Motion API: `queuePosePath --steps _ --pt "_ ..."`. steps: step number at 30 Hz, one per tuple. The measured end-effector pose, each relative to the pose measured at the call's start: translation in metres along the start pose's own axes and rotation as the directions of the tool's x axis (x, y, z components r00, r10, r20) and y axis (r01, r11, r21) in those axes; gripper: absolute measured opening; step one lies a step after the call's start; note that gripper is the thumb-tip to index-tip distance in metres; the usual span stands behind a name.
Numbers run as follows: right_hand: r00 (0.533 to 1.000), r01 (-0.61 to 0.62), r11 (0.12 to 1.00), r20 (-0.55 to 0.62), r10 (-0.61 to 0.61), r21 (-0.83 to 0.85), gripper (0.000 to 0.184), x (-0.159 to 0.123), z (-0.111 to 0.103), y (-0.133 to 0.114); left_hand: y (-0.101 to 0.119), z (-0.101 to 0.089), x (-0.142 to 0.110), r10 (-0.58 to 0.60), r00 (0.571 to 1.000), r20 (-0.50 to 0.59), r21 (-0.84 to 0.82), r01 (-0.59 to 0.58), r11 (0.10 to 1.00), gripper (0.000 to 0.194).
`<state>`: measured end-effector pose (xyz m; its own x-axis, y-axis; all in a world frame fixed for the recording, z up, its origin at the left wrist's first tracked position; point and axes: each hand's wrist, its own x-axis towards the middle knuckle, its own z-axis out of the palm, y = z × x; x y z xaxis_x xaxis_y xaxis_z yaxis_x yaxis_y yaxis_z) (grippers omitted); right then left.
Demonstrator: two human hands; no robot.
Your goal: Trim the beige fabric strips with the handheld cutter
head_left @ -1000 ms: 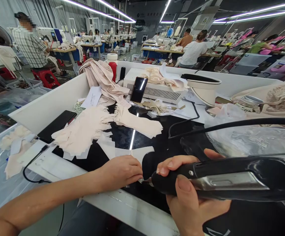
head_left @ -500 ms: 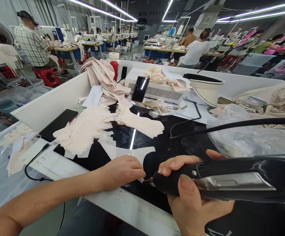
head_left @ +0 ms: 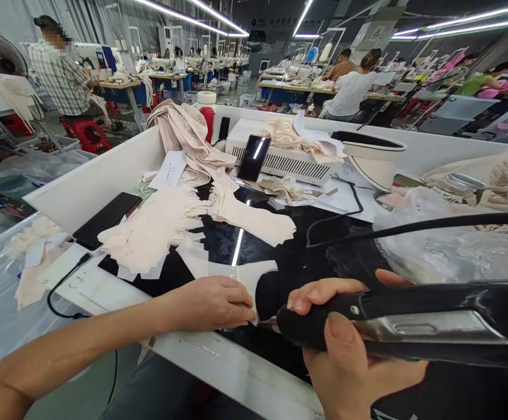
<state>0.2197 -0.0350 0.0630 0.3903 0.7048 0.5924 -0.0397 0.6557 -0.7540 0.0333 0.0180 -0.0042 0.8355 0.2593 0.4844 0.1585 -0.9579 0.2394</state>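
Observation:
My right hand [head_left: 348, 361] is wrapped round a thick black corded hand tool [head_left: 438, 303] with a silver side plate. Its narrow metal tip [head_left: 269, 322] points left, right by my left fingertips. My left hand [head_left: 216, 303] lies over the table's front edge, fingers together and bent on the lower end of a thin whitish curved fabric piece [head_left: 256, 274]. My fingers hide part of that end, where the tool tip meets it. Behind lie a pile of cream fabric pieces [head_left: 149, 233] and a smaller stack of cream pieces [head_left: 258, 220] on the black glossy tabletop [head_left: 219, 242].
A dark phone [head_left: 254, 157] leans on a white vented box [head_left: 280, 154]. Another black phone-like slab [head_left: 107, 220] lies at left. A black cable [head_left: 411, 229] crosses above the tool, near clear plastic bags [head_left: 438, 251]. A cream bin [head_left: 370, 157] stands behind; people sit at sewing machines beyond.
The view has shifted slightly. My left fingers have shifted a little on the end of the fabric piece; the tool stays in my right hand with its tip by them.

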Motion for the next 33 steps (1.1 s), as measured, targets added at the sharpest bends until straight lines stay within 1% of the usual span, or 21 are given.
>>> queuePosePath --steps 8,14,17,24,26,33 --pt "1.0 -0.012 0.999 -0.016 0.012 -0.041 0.046 0.001 0.0021 -0.0018 -0.0005 0.0014 -0.0017 -0.01 1.0 0.023 0.014 0.01 1.0 0.019" --pt "1.0 -0.003 1.0 -0.019 0.003 -0.018 0.046 0.0012 0.0015 0.0 -0.0009 0.0029 -0.0021 -0.018 0.998 0.052 0.013 0.017 1.0 0.023" --pt "1.0 -0.012 1.0 -0.029 0.011 -0.028 0.047 0.0014 0.002 0.0005 -0.0012 0.0035 -0.0025 -0.017 0.999 0.042 0.011 0.017 1.0 0.022" --pt "0.994 -0.024 1.0 -0.11 0.023 -0.004 0.049 0.0061 0.0065 -0.0012 -0.002 0.0058 -0.0027 -0.015 1.0 0.021 0.008 0.015 1.0 0.02" --pt "0.994 -0.018 1.0 -0.11 0.019 0.006 0.049 0.007 0.0074 -0.0012 -0.0021 0.0061 -0.0025 -0.01 1.0 0.01 0.001 0.01 1.0 0.019" --pt "0.995 -0.014 1.0 -0.1 0.013 -0.005 0.048 0.0063 0.0075 0.0021 -0.0005 0.0061 -0.0016 -0.026 0.999 0.023 -0.006 0.026 1.0 0.017"
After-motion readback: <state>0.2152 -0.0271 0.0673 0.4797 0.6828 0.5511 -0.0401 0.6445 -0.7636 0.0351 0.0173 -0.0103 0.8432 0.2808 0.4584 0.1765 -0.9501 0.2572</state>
